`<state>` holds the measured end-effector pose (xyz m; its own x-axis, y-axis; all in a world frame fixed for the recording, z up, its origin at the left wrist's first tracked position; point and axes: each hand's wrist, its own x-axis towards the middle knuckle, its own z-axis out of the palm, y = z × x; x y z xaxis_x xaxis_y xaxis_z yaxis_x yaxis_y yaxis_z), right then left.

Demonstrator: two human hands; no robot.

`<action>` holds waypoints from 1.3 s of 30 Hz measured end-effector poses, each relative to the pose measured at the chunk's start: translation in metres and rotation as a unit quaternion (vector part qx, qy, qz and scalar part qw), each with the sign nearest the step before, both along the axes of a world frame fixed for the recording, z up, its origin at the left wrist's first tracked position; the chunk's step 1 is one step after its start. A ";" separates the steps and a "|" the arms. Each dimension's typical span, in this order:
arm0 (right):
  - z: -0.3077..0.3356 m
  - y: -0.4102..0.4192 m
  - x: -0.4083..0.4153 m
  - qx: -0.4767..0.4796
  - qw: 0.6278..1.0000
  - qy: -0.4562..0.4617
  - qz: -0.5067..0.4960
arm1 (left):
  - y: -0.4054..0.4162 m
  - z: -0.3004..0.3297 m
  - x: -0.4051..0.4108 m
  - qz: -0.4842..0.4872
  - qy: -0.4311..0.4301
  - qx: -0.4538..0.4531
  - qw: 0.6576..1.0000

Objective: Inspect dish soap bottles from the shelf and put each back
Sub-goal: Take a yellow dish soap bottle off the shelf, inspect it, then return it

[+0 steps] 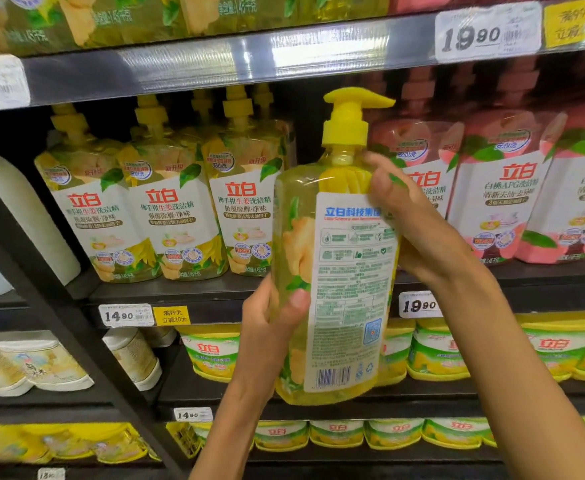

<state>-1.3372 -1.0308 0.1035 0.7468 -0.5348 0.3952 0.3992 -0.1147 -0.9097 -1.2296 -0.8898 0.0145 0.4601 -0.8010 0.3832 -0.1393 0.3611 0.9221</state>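
While the yellow dish soap bottle (332, 271) hangs upright in front of the shelf, its back label (351, 289) turned toward me, I see both hands closed on it. My left hand (270, 327) grips the lower left side, thumb pressed onto the front near the label's edge. My right hand (419, 223) wraps the upper right shoulder, fingers curled just under the yellow pump (348, 116). Behind the bottle, a row of yellow pump bottles (166, 209) stands to the left on the same shelf (180, 292), and pink bottles (512, 192) stand to the right. Price tags (126, 315) sit on the shelf edges, with green and yellow tubs (436, 355) below.
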 end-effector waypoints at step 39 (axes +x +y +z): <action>-0.022 0.009 0.003 -0.015 0.993 -0.104 -0.048 | -0.028 -0.017 0.004 0.018 0.060 0.057 0.996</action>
<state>-1.3347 -1.0217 0.0816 0.5944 -0.5847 0.5521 0.5634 -0.1870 -0.8047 -1.2251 -0.9175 -0.0022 0.5265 -0.8182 0.2309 -0.0362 0.2498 0.9676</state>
